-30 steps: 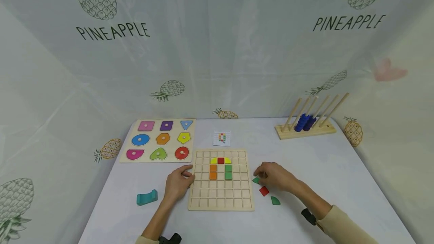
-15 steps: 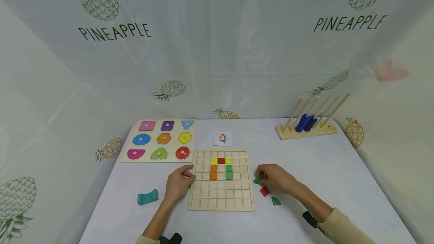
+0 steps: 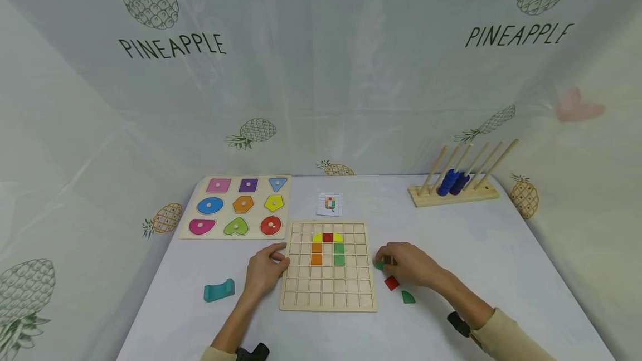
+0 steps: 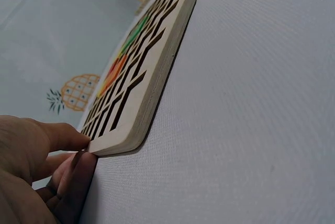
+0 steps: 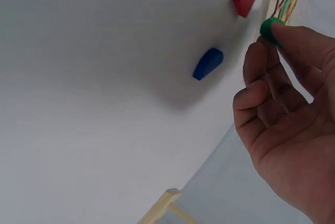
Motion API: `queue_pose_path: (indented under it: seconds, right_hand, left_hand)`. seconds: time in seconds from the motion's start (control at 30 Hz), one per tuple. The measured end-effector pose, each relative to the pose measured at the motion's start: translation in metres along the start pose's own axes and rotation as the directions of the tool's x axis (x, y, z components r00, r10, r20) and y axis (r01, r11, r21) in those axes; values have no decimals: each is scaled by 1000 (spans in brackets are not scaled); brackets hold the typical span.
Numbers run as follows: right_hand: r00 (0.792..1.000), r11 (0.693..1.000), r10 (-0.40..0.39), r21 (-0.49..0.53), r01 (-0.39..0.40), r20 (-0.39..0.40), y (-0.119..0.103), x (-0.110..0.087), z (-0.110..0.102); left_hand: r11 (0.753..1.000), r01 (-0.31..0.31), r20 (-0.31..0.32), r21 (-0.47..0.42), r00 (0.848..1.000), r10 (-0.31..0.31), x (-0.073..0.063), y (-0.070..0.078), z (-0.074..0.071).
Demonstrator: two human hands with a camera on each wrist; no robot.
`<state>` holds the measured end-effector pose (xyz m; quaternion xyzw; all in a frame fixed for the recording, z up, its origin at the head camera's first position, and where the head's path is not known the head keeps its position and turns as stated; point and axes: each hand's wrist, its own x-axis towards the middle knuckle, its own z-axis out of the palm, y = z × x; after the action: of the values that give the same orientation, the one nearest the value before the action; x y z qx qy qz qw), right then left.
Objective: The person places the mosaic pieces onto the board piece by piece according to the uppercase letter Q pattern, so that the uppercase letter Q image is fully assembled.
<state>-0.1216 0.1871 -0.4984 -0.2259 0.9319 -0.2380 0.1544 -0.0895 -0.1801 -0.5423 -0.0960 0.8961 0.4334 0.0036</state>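
Note:
In the head view my left hand [image 3: 264,269] holds the left edge of the wooden grid board [image 3: 328,297]; the left wrist view has its fingers at the board's corner [image 4: 123,140]. Red, yellow, orange and green pieces [image 3: 339,254] fill an arch of cells. Right of the board, my right hand [image 3: 407,262] pinches a green rounded piece [image 5: 271,29] between thumb and fingertips. Below that hand on the table lie a red square [image 3: 392,283] and a green quarter circle [image 3: 408,297]. A blue piece [image 5: 208,64] shows in the right wrist view; in the head view the hand hides it.
A shape puzzle board [image 3: 228,208] lies at the back left, and a small pattern card [image 3: 330,204] is behind the grid board. At the back right stands a peg rack [image 3: 453,196] with blue and purple beads. A teal block [image 3: 219,290] sits left of my left hand.
My right hand shifts only slightly while keeping the green piece in its fingertips. The left hand stays at the board's edge, and the pieces on the board are unchanged.

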Motion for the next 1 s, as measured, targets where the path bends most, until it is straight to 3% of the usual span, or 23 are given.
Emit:
queue_pose_path:
  seconds: [0.43,0.63,1.0]
  right_hand:
    - [997,996,-69,48,68,20,-29,16,-2]
    - [989,986,-149,81,147,18,-45,31,8]
    - [971,957,-231,192,217,55,-76,57,32]
  left_hand:
    - [1000,8,1,-6,1000,-8,0,1,1]
    - [1000,10,-1,7,1000,-10,1,1,1]
    - [1000,0,-7,8,1000,0,0,0,-1]
